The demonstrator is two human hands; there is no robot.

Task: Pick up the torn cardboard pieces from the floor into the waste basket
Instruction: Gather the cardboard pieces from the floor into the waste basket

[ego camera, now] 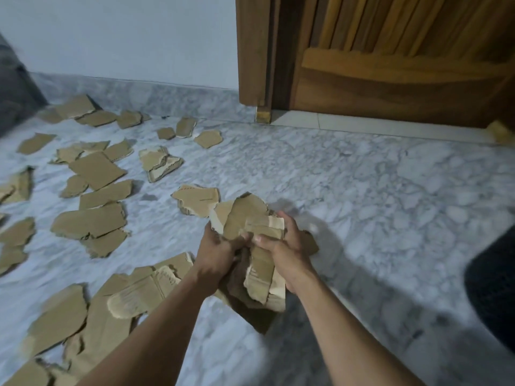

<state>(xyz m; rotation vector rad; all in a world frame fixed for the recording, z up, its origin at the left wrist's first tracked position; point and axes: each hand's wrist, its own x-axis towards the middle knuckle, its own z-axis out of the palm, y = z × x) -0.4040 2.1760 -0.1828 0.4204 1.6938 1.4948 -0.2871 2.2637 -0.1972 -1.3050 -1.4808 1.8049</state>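
Note:
A bundle of torn brown cardboard pieces (250, 218) is gripped between both hands above the marble floor. My left hand (216, 247) clasps its left side and my right hand (287, 246) clasps its right side, thumb on top. The bundle hangs down between my wrists. Many more torn cardboard pieces (89, 221) lie scattered over the left half of the floor, from the wall to the near left corner. A dark mesh shape (493, 285) at the right edge may be the waste basket; only part of it shows.
A wooden door and frame (390, 65) stand at the back right, above a pale threshold. A white wall with a marble skirting (139, 90) runs along the back left. A dark grey object (14, 87) sits at the far left edge.

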